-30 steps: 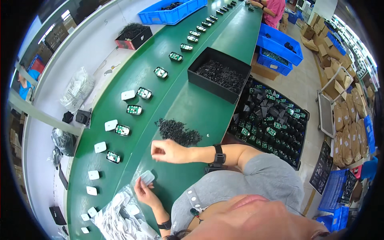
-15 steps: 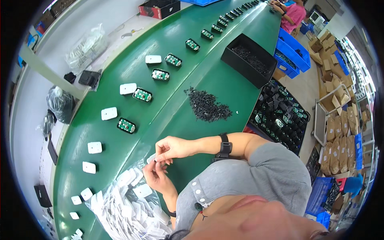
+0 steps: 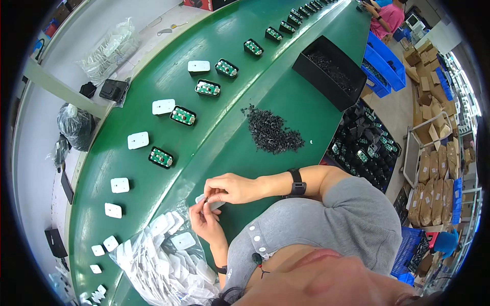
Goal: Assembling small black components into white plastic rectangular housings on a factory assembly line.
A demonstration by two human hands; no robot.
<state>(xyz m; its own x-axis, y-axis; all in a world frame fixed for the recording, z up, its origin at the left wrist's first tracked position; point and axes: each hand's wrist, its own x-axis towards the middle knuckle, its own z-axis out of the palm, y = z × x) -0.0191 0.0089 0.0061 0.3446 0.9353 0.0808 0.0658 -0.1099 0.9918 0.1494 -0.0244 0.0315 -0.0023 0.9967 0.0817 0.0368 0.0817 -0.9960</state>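
My left hand and right hand meet above the green bench, fingertips together. Between them is a white plastic cover, gripped by my left fingers and largely hidden. My right thumb and forefinger pinch at a tiny dark piece against the cover; its shape is too small to make out. Beside my left hand lies a clear bag full of similar white covers. A heap of small black parts sits on the bench beyond my right hand.
Loose white covers are spaced along the green bench. Black housings with green circuit boards form a line running away. A black bin stands far right, near a tray of boards. Another person works at the far end.
The view has shifted a little, so the bench things sit slightly differently in it. My hands stay together at the cover, and more of the cover shows below my right fingers.
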